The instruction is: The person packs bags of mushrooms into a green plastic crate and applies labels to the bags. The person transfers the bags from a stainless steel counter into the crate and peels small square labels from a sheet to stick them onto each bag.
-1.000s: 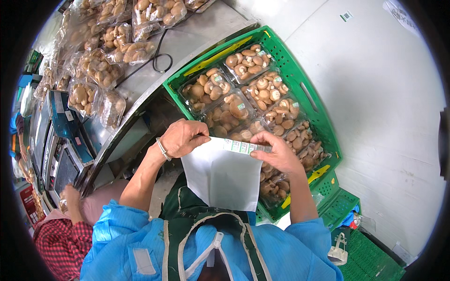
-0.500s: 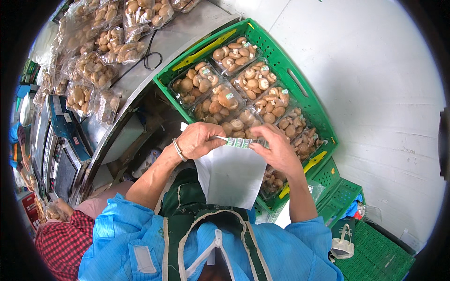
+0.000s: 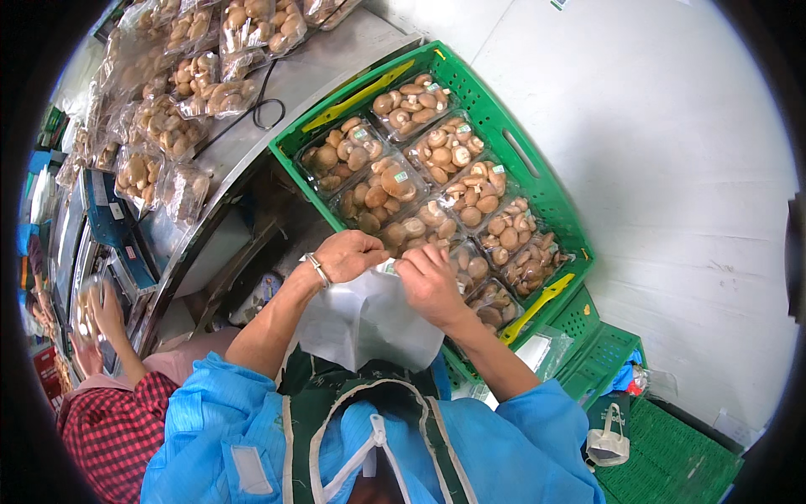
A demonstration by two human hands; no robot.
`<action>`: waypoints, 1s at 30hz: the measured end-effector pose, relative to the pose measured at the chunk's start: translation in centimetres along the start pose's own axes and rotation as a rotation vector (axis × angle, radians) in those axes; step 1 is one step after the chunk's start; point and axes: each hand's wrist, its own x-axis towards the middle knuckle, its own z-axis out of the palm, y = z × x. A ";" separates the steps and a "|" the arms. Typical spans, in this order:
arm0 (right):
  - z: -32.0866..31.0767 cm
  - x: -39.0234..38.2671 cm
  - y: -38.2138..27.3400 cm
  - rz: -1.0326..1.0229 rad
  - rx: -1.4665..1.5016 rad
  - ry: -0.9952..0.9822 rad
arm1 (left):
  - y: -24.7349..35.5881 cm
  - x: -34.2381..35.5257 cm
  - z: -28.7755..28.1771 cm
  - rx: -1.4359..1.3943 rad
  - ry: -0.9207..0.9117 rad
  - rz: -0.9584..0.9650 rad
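A white sticker sheet [image 3: 365, 315] hangs below my two hands over the front of my apron. My left hand [image 3: 348, 254], with a bangle at its wrist, is closed in a pinch at the sheet's upper edge. Close beside it, my right hand [image 3: 430, 284] also pinches at that edge, its fingers bent inward. A scrap of green and white stickers shows between the hands; the rest is hidden by fingers and paper. Just beyond, a green crate [image 3: 537, 164] holds several clear packs of brown mushrooms [image 3: 395, 181], some with a small green and white sticker on top.
At the left, a metal table [image 3: 336, 52] bears many bagged mushroom packs [image 3: 168, 122] and a black cable [image 3: 267, 113]. A co-worker in a checked sleeve [image 3: 117, 428] handles a pack at far left. More green crates [image 3: 672, 454] and a white wall [image 3: 672, 168] lie right.
My hands have drawn together, the right one moving left and nearer me. The sticker strip stretched between them is now mostly hidden. The sheet has spread and shifted left; the co-worker's hands have risen.
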 end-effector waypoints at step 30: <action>-1.5 -9.7 13.1 0.956 0.565 -0.149 | 0.3 -4.9 -1.3 -0.056 0.068 -0.003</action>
